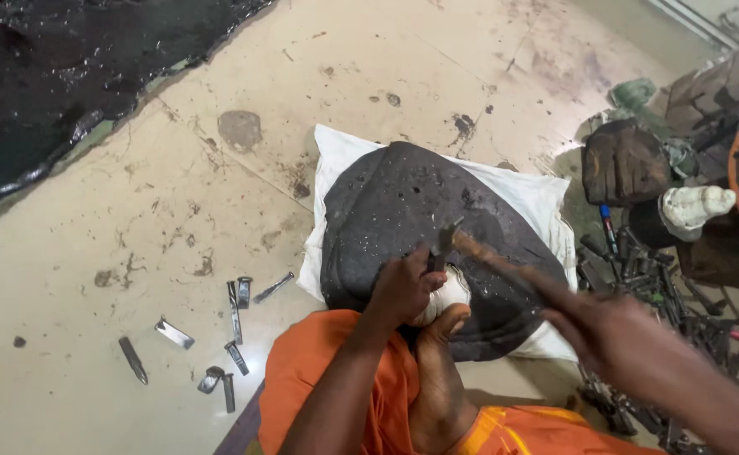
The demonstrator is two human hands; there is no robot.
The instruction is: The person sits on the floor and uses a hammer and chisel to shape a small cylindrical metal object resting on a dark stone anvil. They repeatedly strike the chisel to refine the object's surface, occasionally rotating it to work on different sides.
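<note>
1. Head view: a small white piece point(448, 292), rounded and pale, sits on a dark round pad point(403, 202) that lies on a white sack point(531, 195) on the stained floor point(133, 253). It shows just in front of the person's orange-clad lap point(327, 362).
2. The left hand point(403, 286) has its fingers closed around a thin metal chisel point(442, 244), whose lower end meets the white piece. A bare foot point(437, 379) presses against the piece from below.
3. The right hand point(614, 333) is wrapped around the wooden handle of a hammer point(504, 265), which slants up towards the chisel's top.
4. Loose metal chisels point(233, 312) lie scattered on the floor to the left, well apart from the pad.
5. A heap of dark tools point(639, 270) lies to the right beside a wooden block point(622, 162).
6. Hard to make out: the hammer and right hand are blurred; the left hand and foot hide most of the white piece, so its shape is unclear. The right forearm is cut off at the picture's edge.
</note>
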